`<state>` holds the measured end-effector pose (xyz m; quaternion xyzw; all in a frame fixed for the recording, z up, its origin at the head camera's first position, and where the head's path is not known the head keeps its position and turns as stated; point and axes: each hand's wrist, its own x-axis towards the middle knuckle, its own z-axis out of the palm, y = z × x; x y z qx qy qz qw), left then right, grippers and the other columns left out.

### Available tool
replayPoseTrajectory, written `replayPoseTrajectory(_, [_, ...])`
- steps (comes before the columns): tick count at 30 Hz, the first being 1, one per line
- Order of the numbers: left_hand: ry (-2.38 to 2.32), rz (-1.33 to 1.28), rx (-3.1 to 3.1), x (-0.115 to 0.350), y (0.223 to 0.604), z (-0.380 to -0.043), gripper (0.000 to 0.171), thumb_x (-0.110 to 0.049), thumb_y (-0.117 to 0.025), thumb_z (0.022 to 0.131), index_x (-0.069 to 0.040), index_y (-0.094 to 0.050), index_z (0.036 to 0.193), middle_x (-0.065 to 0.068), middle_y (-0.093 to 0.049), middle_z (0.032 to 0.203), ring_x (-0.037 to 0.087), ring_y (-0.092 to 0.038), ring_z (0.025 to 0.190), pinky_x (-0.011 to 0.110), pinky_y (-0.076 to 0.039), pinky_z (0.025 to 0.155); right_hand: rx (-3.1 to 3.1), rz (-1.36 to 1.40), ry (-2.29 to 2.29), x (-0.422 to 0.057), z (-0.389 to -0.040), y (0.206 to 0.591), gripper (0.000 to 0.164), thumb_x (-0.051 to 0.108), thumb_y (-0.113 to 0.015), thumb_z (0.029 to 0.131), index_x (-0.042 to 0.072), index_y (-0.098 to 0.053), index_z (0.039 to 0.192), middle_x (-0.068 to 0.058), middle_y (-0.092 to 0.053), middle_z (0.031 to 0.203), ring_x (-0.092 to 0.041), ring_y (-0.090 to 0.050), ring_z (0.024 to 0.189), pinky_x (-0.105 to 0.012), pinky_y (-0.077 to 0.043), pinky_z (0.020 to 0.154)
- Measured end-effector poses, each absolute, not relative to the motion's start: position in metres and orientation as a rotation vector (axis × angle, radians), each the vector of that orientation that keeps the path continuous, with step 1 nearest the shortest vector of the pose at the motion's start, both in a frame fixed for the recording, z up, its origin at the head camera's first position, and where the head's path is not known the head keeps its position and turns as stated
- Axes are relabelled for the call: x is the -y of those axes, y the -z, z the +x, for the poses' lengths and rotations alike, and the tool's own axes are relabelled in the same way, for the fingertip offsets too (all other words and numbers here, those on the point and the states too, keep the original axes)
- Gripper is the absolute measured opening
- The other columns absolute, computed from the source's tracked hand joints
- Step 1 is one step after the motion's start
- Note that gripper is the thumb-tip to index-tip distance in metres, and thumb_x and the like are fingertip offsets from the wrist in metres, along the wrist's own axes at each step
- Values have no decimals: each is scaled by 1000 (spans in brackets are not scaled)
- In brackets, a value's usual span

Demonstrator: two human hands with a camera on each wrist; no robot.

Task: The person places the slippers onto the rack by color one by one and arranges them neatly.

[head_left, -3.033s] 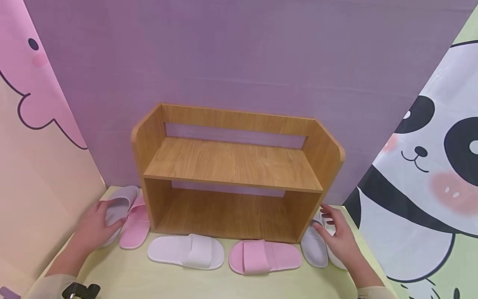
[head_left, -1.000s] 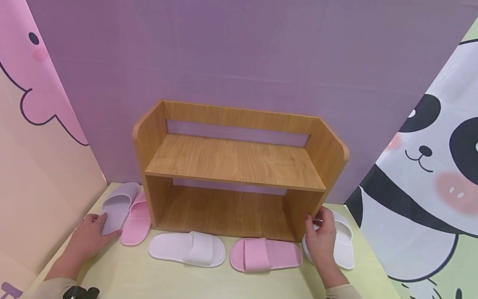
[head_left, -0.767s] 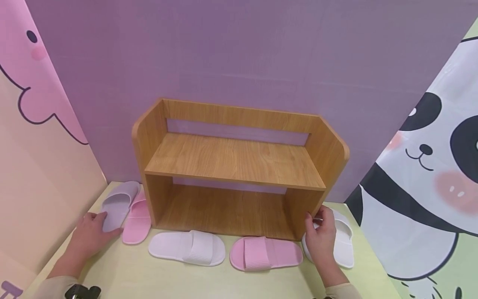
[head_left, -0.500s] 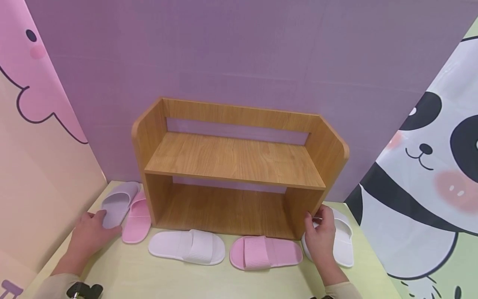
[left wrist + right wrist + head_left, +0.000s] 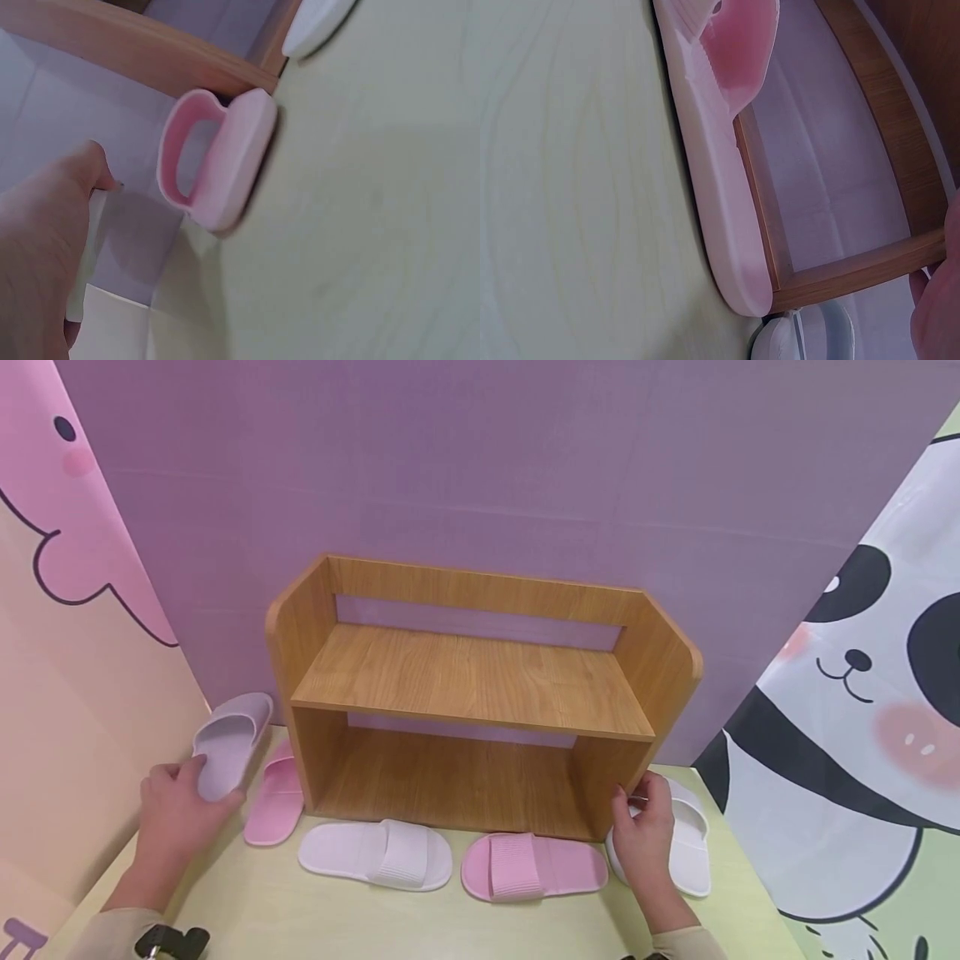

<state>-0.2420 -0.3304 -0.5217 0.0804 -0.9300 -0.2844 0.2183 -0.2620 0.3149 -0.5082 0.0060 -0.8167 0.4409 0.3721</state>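
My left hand grips the heel end of a pale lilac-grey slipper, which is raised and tilted at the far left. In the left wrist view the slipper shows edge-on, pinched in the fingers. Beside it a pink slipper lies against the shelf's left side. My right hand holds the front edge of the right side panel of a wooden two-tier shelf, thumb on the inner side. Behind that hand a pale slipper is mostly hidden, next to a white slipper.
In front of the shelf, a white slipper and a pink slipper lie sideways on the pale yellow table. A purple backdrop stands behind. Printed side walls close in the left and the right, the right one with a panda.
My left hand has taken hold of the lilac-grey slipper and raised it off the table. My right hand has moved left from the slippers onto the shelf's side panel, then stayed there.
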Motion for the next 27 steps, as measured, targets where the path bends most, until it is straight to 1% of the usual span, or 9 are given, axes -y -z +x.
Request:
replayPoseTrajectory(6, [810, 207, 2527, 324, 512, -243, 83, -34, -83, 87, 12, -52, 149, 45, -40, 138, 63, -38, 127, 71, -44, 86, 2072, 34, -1131, -316, -263, 510, 28, -4, -65, 103, -5, -59, 131, -16, -63, 119, -9, -59, 104, -22, -51, 87])
replayPoseTrajectory(9, [812, 211, 2524, 321, 508, -243, 83, -36, -83, 89, 12, -52, 150, 44, -41, 138, 62, -39, 128, 70, -45, 86, 2066, 41, -1137, -316, -263, 510, 28, -5, -65, 103, -5, -59, 130, -16, -63, 118, -9, -59, 103, -19, -50, 87])
replayPoseTrajectory(15, [824, 219, 2505, 317, 498, -242, 86, -38, -82, 92, 12, -50, 154, 44, -42, 138, 63, -41, 127, 74, -45, 89, 2065, 37, -1130, -315, -265, 510, 28, -6, -65, 102, -5, -58, 129, -15, -63, 118, -9, -59, 102, -13, -48, 87])
replayPoseTrajectory(21, [813, 200, 2403, 311, 488, -242, 83, -35, -84, 88, 10, -55, 151, 40, -46, 136, 61, -42, 127, 70, -44, 89, 2046, 55, -1128, -315, -266, 510, 27, -7, -65, 100, -8, -58, 126, -17, -63, 116, -7, -59, 99, -12, -48, 85])
replayPoseTrajectory(27, [814, 187, 2314, 303, 475, -241, 81, -32, -86, 84, 9, -59, 148, 39, -48, 133, 59, -42, 127, 68, -41, 87, 2050, 58, -1123, -316, -266, 511, 27, -6, -64, 100, -8, -57, 126, -17, -62, 117, -7, -59, 99, -13, -48, 85])
